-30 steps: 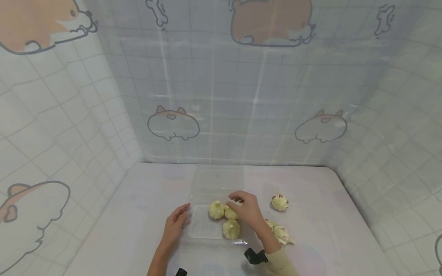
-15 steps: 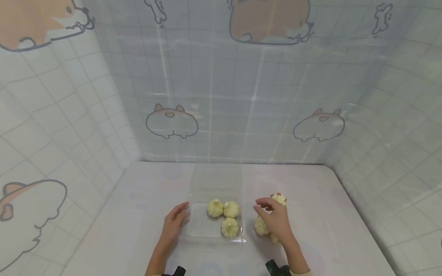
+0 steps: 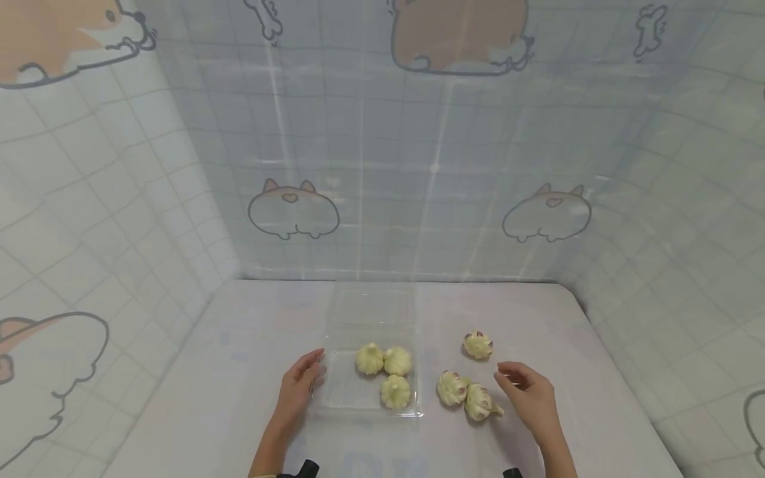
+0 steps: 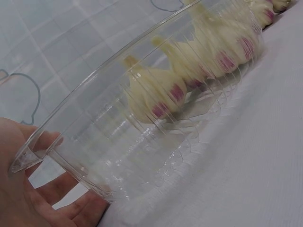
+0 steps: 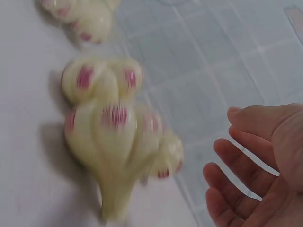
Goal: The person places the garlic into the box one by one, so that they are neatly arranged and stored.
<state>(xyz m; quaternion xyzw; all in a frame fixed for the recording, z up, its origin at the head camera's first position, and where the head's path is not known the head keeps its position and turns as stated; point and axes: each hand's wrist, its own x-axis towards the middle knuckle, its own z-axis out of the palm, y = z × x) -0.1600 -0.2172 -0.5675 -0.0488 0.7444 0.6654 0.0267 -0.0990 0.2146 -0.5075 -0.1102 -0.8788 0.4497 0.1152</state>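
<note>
Left hand (image 3: 297,384), fingers loosely spread, touching left edge of clear clamshell (image 3: 346,395), seemingly steadying it; lid (image 3: 372,305) laid back, leaving top open; three garlic bulbs (image 3: 396,392) inside, toward right edge; right hand (image 3: 532,399), fingers parted, nothing held, beside loose bulbs (image 3: 478,402) on table (image 3: 221,352)

we see a gap between the clear container (image 3: 348,393) and the loose garlic bulbs (image 3: 452,389), its wall (image 4: 90,161) blocking the left hand (image 3: 296,385) sideways

Glossy gridded walls (image 3: 388,146), cartoon dogs (image 3: 460,40) printed on; light streaks (image 3: 435,167); whitish tabletop (image 3: 239,372).
</note>
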